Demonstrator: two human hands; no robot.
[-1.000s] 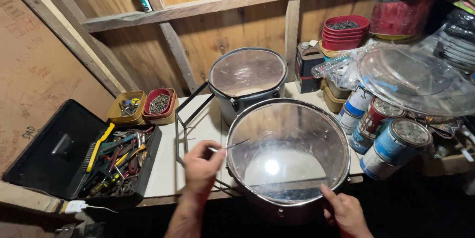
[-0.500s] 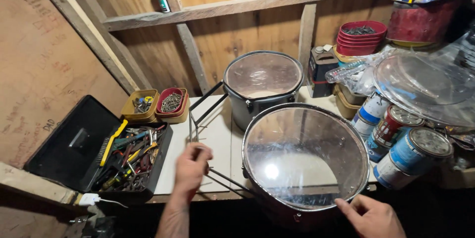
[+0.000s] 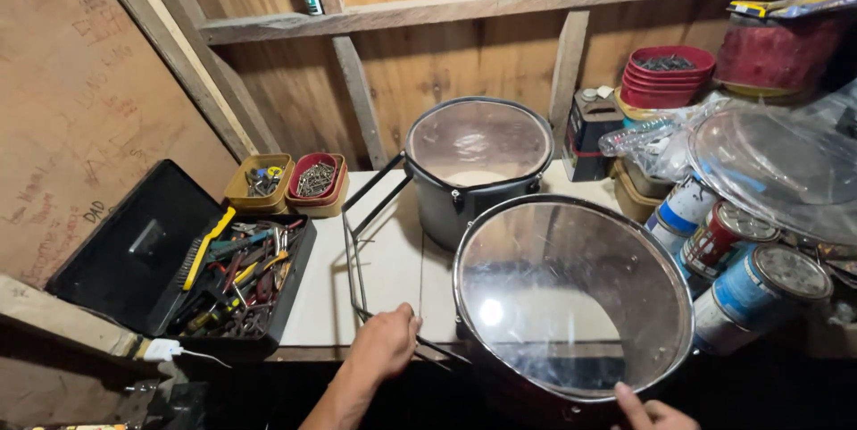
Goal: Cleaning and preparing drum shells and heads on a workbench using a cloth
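A large drum (image 3: 571, 296) with a clear, shiny head stands at the front edge of the white bench (image 3: 393, 260), tilted toward me. My left hand (image 3: 384, 342) is closed around a thin black metal leg (image 3: 357, 251) that juts out from the drum's left side over the bench. My right hand (image 3: 652, 412) rests on the near rim of the drum at the bottom of the view; only a few fingers show. A smaller dark drum (image 3: 478, 166) with a clear head stands behind it against the wooden wall.
An open black toolbox (image 3: 187, 260) full of hand tools sits at the left. Two small trays of screws (image 3: 286, 182) stand behind it. Paint cans (image 3: 741, 269), a clear drum head (image 3: 777, 166) and stacked red bowls (image 3: 665, 73) crowd the right.
The view has shifted left and closer. My left hand has slid down the metal leg toward the bench's front edge, and my right hand has dropped lower on the drum's rim.
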